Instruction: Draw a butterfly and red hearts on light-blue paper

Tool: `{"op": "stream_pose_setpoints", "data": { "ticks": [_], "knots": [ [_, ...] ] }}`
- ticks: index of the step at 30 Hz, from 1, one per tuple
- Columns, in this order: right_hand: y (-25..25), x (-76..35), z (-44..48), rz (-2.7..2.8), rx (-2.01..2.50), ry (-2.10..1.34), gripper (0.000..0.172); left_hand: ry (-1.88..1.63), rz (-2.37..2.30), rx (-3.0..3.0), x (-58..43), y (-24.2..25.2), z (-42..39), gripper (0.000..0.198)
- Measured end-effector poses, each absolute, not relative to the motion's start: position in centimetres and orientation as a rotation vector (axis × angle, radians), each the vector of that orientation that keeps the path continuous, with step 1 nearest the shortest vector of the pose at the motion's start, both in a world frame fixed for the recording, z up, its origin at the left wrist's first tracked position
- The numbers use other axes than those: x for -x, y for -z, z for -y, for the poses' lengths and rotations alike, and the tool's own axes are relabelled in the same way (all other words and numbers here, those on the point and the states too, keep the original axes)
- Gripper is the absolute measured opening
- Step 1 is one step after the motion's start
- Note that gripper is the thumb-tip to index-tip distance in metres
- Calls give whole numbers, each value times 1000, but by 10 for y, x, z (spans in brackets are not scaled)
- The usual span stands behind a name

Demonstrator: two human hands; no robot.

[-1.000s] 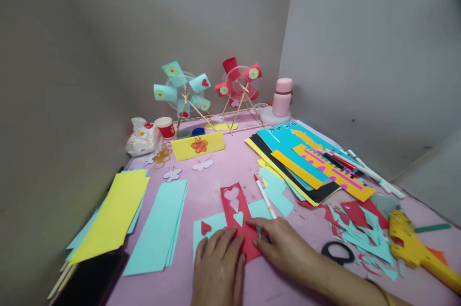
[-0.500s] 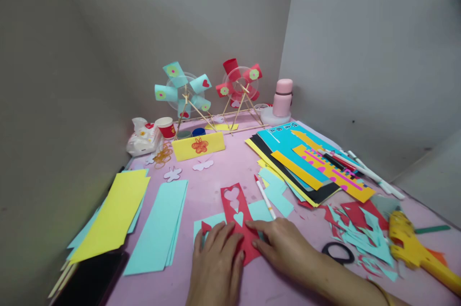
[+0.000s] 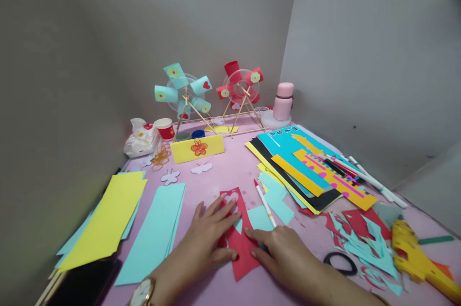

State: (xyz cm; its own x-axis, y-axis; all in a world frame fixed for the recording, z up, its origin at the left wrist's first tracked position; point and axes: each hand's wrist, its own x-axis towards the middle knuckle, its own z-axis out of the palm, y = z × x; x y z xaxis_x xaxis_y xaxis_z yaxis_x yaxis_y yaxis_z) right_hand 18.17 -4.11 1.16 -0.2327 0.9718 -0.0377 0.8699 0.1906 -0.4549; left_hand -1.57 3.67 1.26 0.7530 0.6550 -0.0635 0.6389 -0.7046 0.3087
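A red paper strip [image 3: 248, 263] with heart-shaped pieces lies in front of me. My left hand [image 3: 211, 229] rests on its upper left part with the fingers spread, partly covering a pale pink heart [image 3: 231, 196] and a light blue heart [image 3: 238, 226]. At the strip's right edge, my right hand [image 3: 279, 248] touches the paper with index finger and thumb, which are apart; the other fingers curl underneath. Light blue paper [image 3: 260, 218] shows beneath the strip. A white marker with a red tip [image 3: 265, 204] lies just beyond my right hand.
Blue [image 3: 153, 234] and yellow paper [image 3: 104, 214] lie left, above a dark phone [image 3: 84, 284]. Coloured sheets [image 3: 317, 195], paper scraps [image 3: 374, 243], black scissor handle [image 3: 340, 263] and yellow glue gun [image 3: 408, 250] lie right. Two paper-bladed wheels [image 3: 185, 92] stand behind a folded yellow card [image 3: 180, 152].
My left hand has slid forward over the strip, its fingers now spread across the hearts, and a wristwatch has come into view. My right hand keeps its place at the edge.
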Motion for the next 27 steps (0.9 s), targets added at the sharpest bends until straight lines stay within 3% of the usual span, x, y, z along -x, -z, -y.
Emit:
{"op": "stream_pose_setpoints", "data": {
  "ticks": [7,18,23,27],
  "knots": [
    [-4,-182,39,2293,1758,-499,37,-59,-880,-2668,21,-17,-60,58],
    [12,-187,29,2532,1702,-408,41,-219,-1054,-2875,11,-14,-48,64],
    [19,-190,32,2492,1625,-340,40,-272,-1010,-3040,2,-10,-33,29],
    [16,-189,32,2458,1607,-292,36,-296,-924,-3166,2,4,-6,25]
  ]
}}
